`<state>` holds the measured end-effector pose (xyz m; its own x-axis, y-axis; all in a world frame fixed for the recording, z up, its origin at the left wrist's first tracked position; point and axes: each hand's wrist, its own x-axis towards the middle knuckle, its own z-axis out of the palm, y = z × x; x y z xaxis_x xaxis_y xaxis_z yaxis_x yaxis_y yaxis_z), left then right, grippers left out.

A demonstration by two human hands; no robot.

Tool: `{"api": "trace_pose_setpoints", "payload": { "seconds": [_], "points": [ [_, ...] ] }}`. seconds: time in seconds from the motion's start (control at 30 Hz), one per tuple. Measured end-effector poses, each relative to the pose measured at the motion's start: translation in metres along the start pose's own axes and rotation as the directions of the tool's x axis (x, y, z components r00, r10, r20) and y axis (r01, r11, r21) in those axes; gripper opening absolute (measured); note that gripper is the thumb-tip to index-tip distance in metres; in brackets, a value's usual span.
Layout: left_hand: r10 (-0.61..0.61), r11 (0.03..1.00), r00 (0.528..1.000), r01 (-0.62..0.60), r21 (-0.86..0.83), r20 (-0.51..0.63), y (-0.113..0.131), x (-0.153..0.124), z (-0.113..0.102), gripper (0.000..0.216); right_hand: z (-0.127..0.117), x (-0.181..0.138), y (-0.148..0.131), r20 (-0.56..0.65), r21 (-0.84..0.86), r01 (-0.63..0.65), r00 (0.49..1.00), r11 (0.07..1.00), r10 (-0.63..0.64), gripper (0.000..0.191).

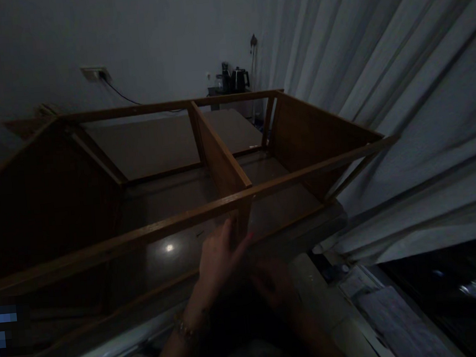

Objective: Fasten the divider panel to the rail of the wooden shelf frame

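A large brown wooden cabinet frame (175, 222) with open sides lies in front of me. A divider panel (221, 152) splits it into two bays. My left hand (218, 258), with a bracelet at the wrist, is at the short middle post (244, 217) below the front rail. Its fingers go round the post's left side and the thumb lies across the front. Just right of it and lower, my right hand (274, 281) is held near my body with curled fingers. Deep shadow hides whether anything is in it. A small dark nail-like piece (200, 234) shows inside the left bay.
The frame rests on a padded, mattress-like surface (309, 228). White curtains (377, 49) hang along the right. A black kettle (239, 80) stands at the back by the wall. A cord runs from a wall socket (94, 74). Flat boards or boxes (400, 320) lie at lower right.
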<state>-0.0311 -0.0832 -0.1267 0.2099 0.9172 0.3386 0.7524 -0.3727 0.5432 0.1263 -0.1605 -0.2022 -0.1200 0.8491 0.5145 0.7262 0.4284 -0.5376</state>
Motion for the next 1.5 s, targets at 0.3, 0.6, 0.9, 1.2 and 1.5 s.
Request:
{"api": "trace_pose_setpoints", "payload": {
  "seconds": [0.3, 0.6, 0.9, 1.2, 1.5],
  "points": [
    [-0.007, 0.999, 1.000, 0.008, -0.045, 0.025, 0.004, 0.001, -0.003, 0.040, -0.003, 0.005, -0.004, 0.068, -0.043, 0.049, 0.997, 0.998, -0.046, 0.020],
    [0.005, 1.000, 1.000, -0.005, -0.008, 0.006, 0.002, 0.000, 0.000, 0.046, 0.001, 0.007, -0.003, -0.033, -0.033, 0.026, 0.999, 0.999, -0.028, 0.030],
    [0.012, 1.000, 1.000, -0.012, 0.023, -0.014, 0.002, -0.001, 0.001, 0.043, -0.007, 0.007, -0.006, -0.100, -0.134, -0.001, 0.995, 0.991, -0.013, 0.040],
    [0.014, 1.000, 1.000, -0.014, -0.009, -0.002, 0.001, -0.001, 0.002, 0.044, -0.004, 0.008, -0.012, -0.110, -0.232, 0.036, 0.992, 0.972, -0.063, 0.039],
    [0.004, 1.000, 1.000, -0.004, -0.022, 0.003, 0.003, 0.000, -0.001, 0.045, -0.005, 0.007, -0.011, -0.107, -0.252, 0.032, 0.992, 0.967, -0.061, 0.039]
  ]
}}
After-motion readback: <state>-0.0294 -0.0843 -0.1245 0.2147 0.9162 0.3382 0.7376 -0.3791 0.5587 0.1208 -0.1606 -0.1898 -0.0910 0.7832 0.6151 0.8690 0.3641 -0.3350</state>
